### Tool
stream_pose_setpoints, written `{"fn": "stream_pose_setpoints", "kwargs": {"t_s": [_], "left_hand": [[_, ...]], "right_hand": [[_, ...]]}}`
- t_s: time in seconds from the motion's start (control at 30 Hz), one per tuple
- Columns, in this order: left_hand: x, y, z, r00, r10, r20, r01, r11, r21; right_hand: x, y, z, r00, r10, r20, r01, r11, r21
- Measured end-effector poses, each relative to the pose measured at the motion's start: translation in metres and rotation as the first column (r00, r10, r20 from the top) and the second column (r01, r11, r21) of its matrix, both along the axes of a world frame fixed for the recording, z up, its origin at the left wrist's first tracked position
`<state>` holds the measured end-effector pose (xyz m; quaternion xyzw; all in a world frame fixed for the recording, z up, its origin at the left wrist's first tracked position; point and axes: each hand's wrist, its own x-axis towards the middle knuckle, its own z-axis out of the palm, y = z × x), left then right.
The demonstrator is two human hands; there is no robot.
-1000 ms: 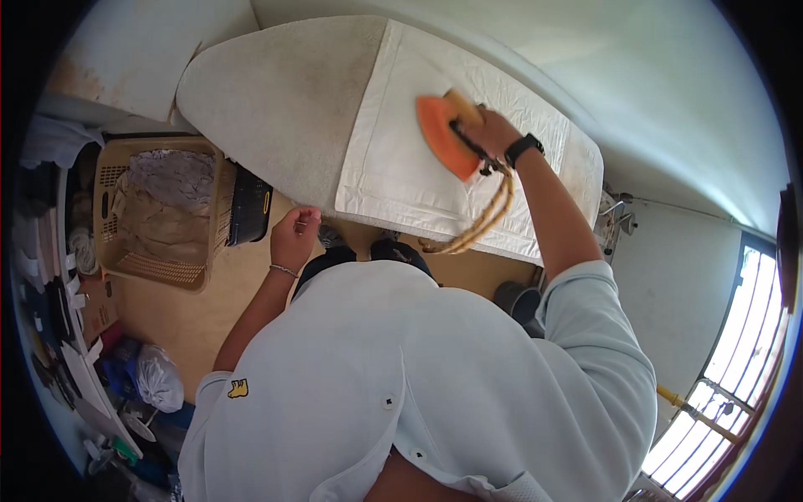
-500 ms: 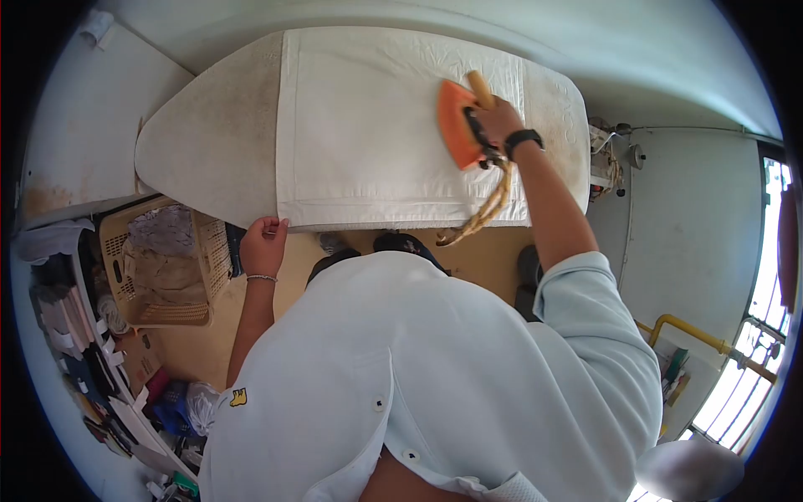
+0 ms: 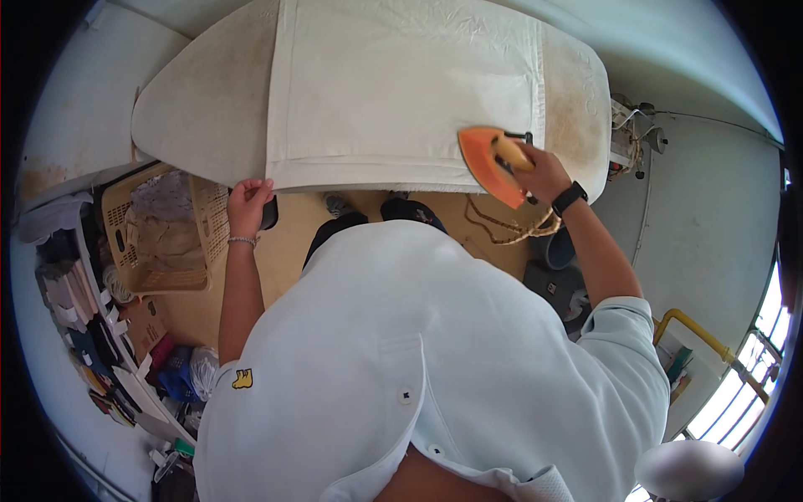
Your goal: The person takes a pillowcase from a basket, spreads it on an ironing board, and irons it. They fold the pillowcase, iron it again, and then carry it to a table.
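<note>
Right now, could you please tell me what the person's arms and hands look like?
The ungloved left hand has a slim, pale bracelet beside it; the ungloved right hand, a black watch. The right sleeve is pale blue and roughly elbow-length.

Grips an iron (image 3: pixel 478 155) by its handle in the right hand (image 3: pixel 545 176), at the near right corner of a white cloth (image 3: pixel 393 84) on a board (image 3: pixel 205 109). Touches the cloth's near left corner with the left hand (image 3: pixel 248 207), near a basket (image 3: pixel 212 230).

Laundry room: ironing board (image 3: pixel 201 109), iron (image 3: pixel 480 161), laundry basket (image 3: pixel 211 227).
</note>
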<state>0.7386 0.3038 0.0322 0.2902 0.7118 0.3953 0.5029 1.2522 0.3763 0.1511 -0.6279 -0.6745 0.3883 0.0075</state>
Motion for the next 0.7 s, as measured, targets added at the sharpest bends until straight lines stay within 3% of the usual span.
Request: {"fn": "stream_pose_setpoints", "kwargs": {"t_s": [0.03, 0.07, 0.13, 0.17, 0.23, 0.4, 0.43, 0.47, 0.5, 0.57, 0.6, 0.63, 0.7], "left_hand": [[-0.001, 0.0, -0.001, 1.0, -0.005, -0.028, 0.005, 1.0, 0.013], [-0.002, 0.0, 0.0, 0.998, -0.009, -0.059, 0.011, 1.0, 0.028], [-0.001, 0.0, 0.001, 0.996, -0.01, -0.083, 0.013, 0.999, 0.041], [0.0, 0.0, 0.004, 0.996, -0.014, -0.086, 0.019, 0.999, 0.048], [-0.006, -0.002, -0.003, 0.994, -0.04, -0.098, 0.045, 0.998, 0.048], [-0.023, -0.009, -0.016, 0.993, -0.073, -0.098, 0.084, 0.99, 0.115], [-0.037, -0.012, -0.023, 0.973, 0.019, -0.228, 0.033, 0.975, 0.221], [-0.045, -0.015, -0.028, 0.932, 0.12, -0.342, -0.001, 0.944, 0.329], [-0.049, -0.019, -0.011, 0.958, 0.197, -0.207, -0.126, 0.941, 0.313], [-0.076, -0.03, -0.01, 0.943, 0.256, -0.214, -0.188, 0.938, 0.293], [-0.091, -0.039, -0.016, 0.938, 0.271, -0.217, -0.218, 0.946, 0.242], [-0.106, -0.049, -0.026, 0.933, 0.284, -0.221, -0.245, 0.951, 0.19], [-0.132, -0.078, -0.057, 0.945, 0.179, -0.274, -0.159, 0.983, 0.092]], "right_hand": [[-0.014, 0.002, -0.005, 0.992, -0.122, -0.018, 0.122, 0.992, 0.021], [-0.032, 0.008, -0.003, 0.993, -0.115, -0.026, 0.116, 0.993, 0.018], [-0.071, 0.027, 0.007, 0.996, 0.076, 0.038, -0.074, 0.996, -0.058], [-0.092, 0.032, 0.006, 0.996, 0.085, 0.032, -0.083, 0.995, -0.056], [-0.138, 0.039, 0.002, 0.945, 0.325, 0.02, -0.326, 0.945, 0.016], [-0.261, 0.037, -0.004, 0.829, 0.558, 0.028, -0.559, 0.827, 0.057], [-0.284, 0.033, -0.005, 0.803, 0.597, 0.003, -0.595, 0.8, 0.071], [-0.307, 0.027, -0.013, 0.803, 0.595, -0.031, -0.591, 0.802, 0.084], [-0.325, 0.021, -0.022, 0.805, 0.59, -0.063, -0.584, 0.806, 0.098], [-0.348, 0.009, -0.011, 0.851, 0.519, -0.083, -0.517, 0.855, 0.049], [-0.35, 0.007, -0.006, 0.891, 0.442, -0.106, -0.444, 0.896, 0.005], [-0.344, 0.01, -0.019, 0.903, 0.413, -0.115, -0.407, 0.91, 0.077], [-0.312, 0.023, -0.026, 0.956, 0.288, -0.06, -0.277, 0.95, 0.144]]}}
